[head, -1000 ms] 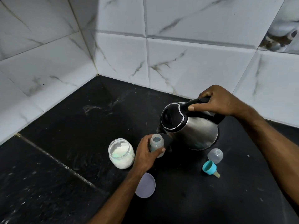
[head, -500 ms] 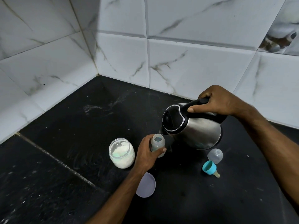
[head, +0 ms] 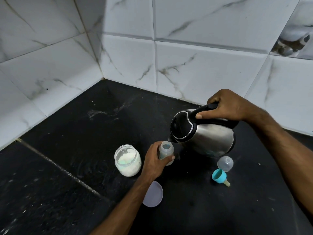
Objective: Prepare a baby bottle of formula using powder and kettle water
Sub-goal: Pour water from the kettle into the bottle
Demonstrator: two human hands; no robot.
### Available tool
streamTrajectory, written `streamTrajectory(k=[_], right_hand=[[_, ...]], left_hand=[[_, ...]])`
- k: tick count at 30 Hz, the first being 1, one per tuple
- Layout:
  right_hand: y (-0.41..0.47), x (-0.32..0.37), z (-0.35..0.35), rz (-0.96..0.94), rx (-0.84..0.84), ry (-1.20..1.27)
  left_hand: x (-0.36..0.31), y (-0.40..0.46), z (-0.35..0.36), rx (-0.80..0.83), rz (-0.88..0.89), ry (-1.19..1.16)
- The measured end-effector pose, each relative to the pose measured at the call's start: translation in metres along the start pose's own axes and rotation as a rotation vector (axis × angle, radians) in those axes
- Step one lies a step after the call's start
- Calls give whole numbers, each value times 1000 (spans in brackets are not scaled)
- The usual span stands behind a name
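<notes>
Our left hand (head: 153,162) curled its fingers in a grip low and centre. Our right hand (head: 225,106) clenched higher, forearm angled down.

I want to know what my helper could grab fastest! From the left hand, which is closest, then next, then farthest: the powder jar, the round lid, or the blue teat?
From the left hand, in the head view:
1. Powder jar, right beside it on its left.
2. Round lid, lying below the wrist, nearer the person.
3. Blue teat, far off to the right, past the kettle.
</notes>
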State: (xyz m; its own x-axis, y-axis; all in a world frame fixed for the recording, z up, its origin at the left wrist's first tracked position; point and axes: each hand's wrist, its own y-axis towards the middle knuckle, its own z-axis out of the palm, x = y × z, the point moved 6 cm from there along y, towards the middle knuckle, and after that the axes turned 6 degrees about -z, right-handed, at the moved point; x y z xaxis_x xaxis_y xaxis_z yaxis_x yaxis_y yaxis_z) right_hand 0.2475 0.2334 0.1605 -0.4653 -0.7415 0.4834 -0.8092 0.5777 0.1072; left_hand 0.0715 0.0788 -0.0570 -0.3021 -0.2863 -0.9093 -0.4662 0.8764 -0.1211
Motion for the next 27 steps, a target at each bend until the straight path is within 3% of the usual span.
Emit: streamTrajectory(k=[27], right_hand=[[2, 5, 4, 27, 55, -35]], left_hand=[[1, 0, 1, 9, 5, -4]])
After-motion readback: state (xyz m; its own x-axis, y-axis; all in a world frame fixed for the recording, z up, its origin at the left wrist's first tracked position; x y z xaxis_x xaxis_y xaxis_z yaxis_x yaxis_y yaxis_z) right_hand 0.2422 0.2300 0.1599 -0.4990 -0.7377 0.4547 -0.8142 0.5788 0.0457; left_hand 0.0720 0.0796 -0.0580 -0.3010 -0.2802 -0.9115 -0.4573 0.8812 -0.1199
